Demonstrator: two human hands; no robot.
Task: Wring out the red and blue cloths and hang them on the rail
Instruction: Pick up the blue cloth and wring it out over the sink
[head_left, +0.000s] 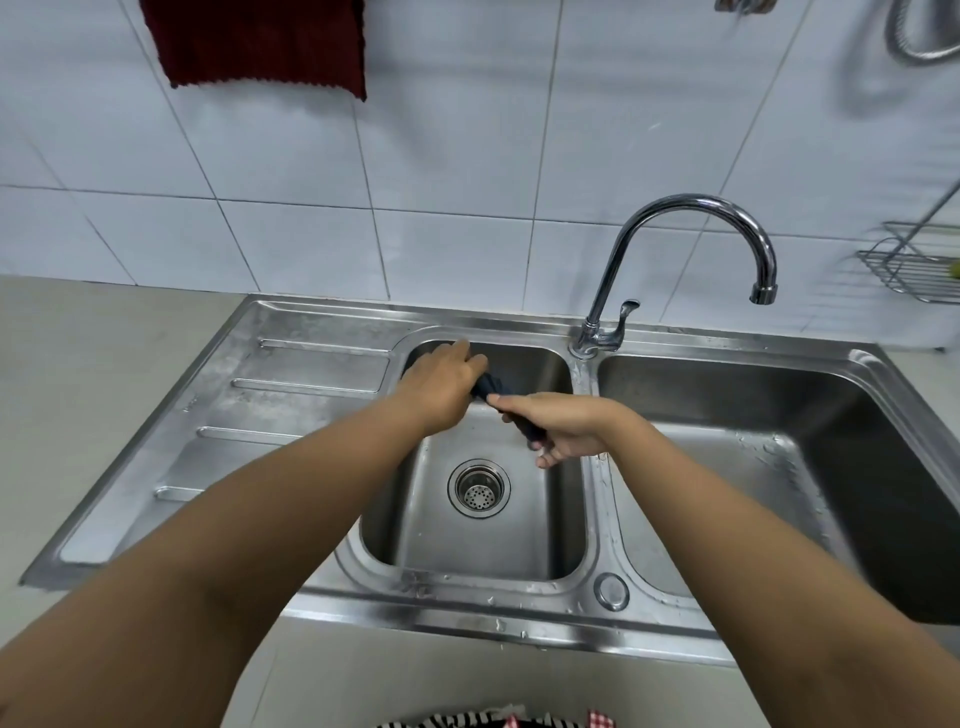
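Note:
The dark blue cloth (491, 387) is twisted into a tight roll over the left basin of the steel sink (311, 364). My left hand (447, 382) grips its far end and my right hand (563, 426) grips its near end, both fists closed around it. Most of the cloth is hidden inside my hands. The red cloth (260, 44) hangs flat against the tiled wall at the top left; the rail that carries it is out of frame.
The drain strainer (479, 488) lies below my hands. A curved chrome tap (691, 249) stands between the two basins, its spout over the right basin (779, 457). A wire rack (914, 267) hangs at the right wall. The ribbed drainboard lies to the left.

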